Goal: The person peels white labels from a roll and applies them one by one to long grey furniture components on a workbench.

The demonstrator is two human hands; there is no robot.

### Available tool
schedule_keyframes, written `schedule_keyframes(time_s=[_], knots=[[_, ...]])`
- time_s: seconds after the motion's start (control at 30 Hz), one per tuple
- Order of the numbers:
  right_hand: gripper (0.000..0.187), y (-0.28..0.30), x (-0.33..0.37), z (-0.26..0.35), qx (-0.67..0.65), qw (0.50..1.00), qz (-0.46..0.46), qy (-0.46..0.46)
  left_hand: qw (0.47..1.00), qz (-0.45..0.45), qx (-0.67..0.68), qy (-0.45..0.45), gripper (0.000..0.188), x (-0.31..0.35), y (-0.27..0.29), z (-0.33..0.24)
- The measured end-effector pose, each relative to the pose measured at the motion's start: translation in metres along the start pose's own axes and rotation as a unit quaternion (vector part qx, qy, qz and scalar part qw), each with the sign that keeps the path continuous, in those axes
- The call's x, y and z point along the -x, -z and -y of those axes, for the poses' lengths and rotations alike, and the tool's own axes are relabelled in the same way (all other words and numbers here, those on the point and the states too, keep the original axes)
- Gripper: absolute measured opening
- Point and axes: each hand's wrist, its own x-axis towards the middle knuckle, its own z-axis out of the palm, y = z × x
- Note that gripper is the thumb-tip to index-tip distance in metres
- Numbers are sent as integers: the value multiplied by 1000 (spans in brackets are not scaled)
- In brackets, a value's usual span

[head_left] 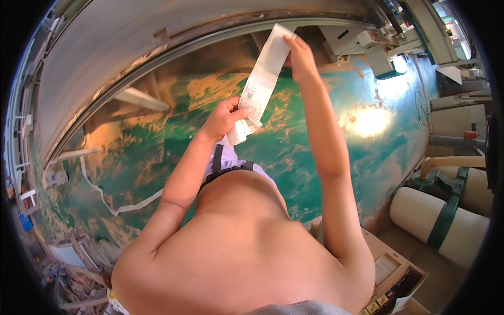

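Note:
A long white strip of paper labels (266, 66) stretches between my two hands, slanting up to the right. My left hand (223, 118) grips its lower part, thumb laid across the printed face. Below that thumb the strip gathers into a loose roll (238, 132). Dark print shows on the lower labels, while the upper stretch looks blank. My right hand (301, 55) pinches the strip's upper right edge, thumb on top; its other fingers are partly hidden behind.
A long pale machine table (105, 63) curves along the far left. Dusty green floor (173, 157) lies below, with a white strip (131, 206) on it. White dust-collector bags (440, 220) stand at right, near a wooden cabinet (391, 262). Scraps (79, 278) pile at lower left.

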Motion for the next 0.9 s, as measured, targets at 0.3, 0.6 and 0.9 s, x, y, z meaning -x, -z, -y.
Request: schedule_keyframes(time_s=[0.3,0.6,0.9], knots=[[30,26,-63,-51,421,897,-6,134,932,-95,-328,125,25,-205,61,-35],[30,29,-217,-43,410,823,275,280,930,-229,-275,85,25,-321,79,-31],[18,-74,-317,-78,247,794,552,-70,918,-395,-31,-9,38,-231,89,-95]])
